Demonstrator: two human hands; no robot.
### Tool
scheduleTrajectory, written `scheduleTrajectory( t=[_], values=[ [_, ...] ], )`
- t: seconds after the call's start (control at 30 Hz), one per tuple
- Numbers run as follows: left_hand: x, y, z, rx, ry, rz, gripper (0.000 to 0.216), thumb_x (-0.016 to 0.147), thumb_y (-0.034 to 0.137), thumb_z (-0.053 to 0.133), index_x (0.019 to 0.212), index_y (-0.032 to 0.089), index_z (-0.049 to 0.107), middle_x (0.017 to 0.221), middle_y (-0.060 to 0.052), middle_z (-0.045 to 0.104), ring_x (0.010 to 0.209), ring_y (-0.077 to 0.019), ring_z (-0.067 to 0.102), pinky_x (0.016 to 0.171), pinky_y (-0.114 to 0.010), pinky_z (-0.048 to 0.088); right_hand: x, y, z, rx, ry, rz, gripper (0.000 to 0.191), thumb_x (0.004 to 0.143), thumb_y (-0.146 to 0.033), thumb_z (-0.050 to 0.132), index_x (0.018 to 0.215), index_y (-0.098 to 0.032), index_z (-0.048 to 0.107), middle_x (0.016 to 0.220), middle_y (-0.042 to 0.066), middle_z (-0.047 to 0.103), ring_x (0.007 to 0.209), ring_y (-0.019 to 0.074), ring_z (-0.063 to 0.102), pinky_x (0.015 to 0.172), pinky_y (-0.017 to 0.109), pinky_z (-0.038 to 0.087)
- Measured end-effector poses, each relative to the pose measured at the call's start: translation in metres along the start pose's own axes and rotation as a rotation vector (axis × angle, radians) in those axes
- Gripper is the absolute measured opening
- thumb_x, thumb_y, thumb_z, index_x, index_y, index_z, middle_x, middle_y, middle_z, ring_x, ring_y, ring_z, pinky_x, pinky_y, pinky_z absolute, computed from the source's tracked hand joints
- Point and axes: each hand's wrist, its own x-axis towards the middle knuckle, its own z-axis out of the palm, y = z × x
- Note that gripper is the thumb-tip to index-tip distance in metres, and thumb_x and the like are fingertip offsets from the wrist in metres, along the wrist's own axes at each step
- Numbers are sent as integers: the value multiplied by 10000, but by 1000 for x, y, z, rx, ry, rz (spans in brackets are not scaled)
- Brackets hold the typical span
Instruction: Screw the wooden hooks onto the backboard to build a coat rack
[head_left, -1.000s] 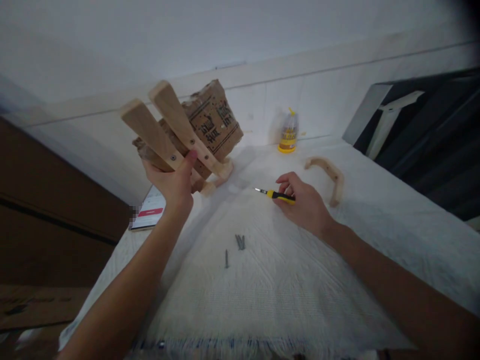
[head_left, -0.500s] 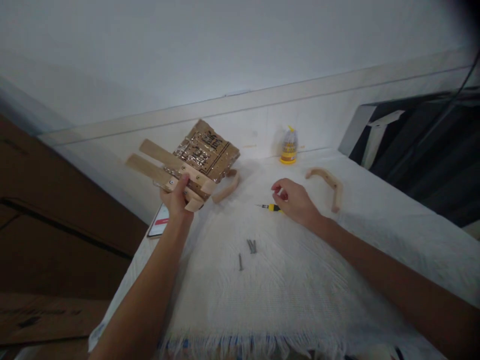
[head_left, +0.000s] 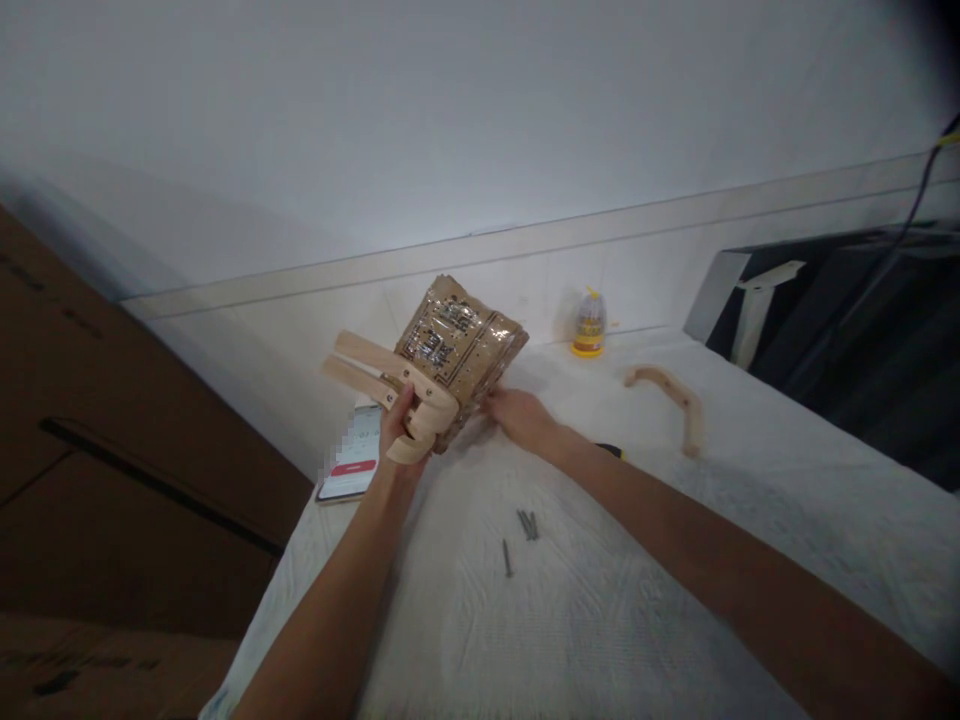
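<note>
Wooden frame (head_left: pixel 375 365) with cardboard pack (head_left: pixel 459 345), left hand (head_left: pixel 399 432) gripping, right hand (head_left: pixel 521 418) beside

Small clear plastic bottle with yellow base and cap (head_left: pixel 589 325), upright by the far wall. Curved pale wooden piece (head_left: pixel 671 392), flat on white textured cloth (head_left: pixel 600 600). Two grey screws (head_left: pixel 528 524) touching; single grey screw (head_left: pixel 508 558) just beside. White card with red band (head_left: pixel 352 465) at left edge. Black-and-yellow tool handle (head_left: pixel 611 451), mostly hidden.

Probably a bedroom (white bedspread (head_left: pixel 637 600))
</note>
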Motion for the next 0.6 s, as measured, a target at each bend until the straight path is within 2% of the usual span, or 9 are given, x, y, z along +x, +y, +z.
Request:
scheduleTrajectory(
  t=[0.13, 0.23, 0.33, 0.47, 0.6],
  values=[
    [-10, -5, 12, -55, 13, -46, 441, 603, 317, 764, 1006, 188, 642, 836, -7, 729, 928, -203, 669, 825, -291, 528, -18, 21, -14, 186, 154, 66, 176, 856, -155, 505, 989, -168, 619, 1231, 131, 558, 912, 228, 640, 836, 421, 490],
    [-17, -10, 19, -60, 12, -122, 405, 610, 338, 758, 973, 193, 653, 852, -7, 730, 915, -208, 670, 795, -292, 543, -26, 36, -18, 423, 295, 117, 165, 831, -220, 520, 976, -183, 587, 1072, 106, 635, 742, 190, 663, 712, 370, 536],
    [-19, -15, 20, -49, 0, -163, 408, 603, 353, 763, 961, 190, 654, 902, -14, 728, 871, -202, 677, 777, -293, 546, -30, 46, -25, 695, 474, 159, 208, 833, -334, 499, 1009, -224, 514, 926, 36, 659, 611, 136, 642, 598, 319, 551],
    [-17, -25, 18, -31, -27, -183, 514, 530, 303, 810, 993, 171, 631, 863, -17, 721, 781, -181, 679, 744, -292, 543, -40, 53, -54, 969, 693, 125, 226, 765, -371, 595, 932, -255, 496, 810, -31, 654, 645, 103, 627, 622, 274, 533],
    [-16, -34, 17, 38, -48, -193, 519, 505, 281, 823, 965, 144, 625, 857, -38, 719, 722, -183, 671, 701, -312, 540, -55, 58, -92, 1096, 961, 55, 266, 634, -239, 717, 785, -233, 498, 709, -85, 571, 554, 43, 519, 506, 164, 425]
  ],
)
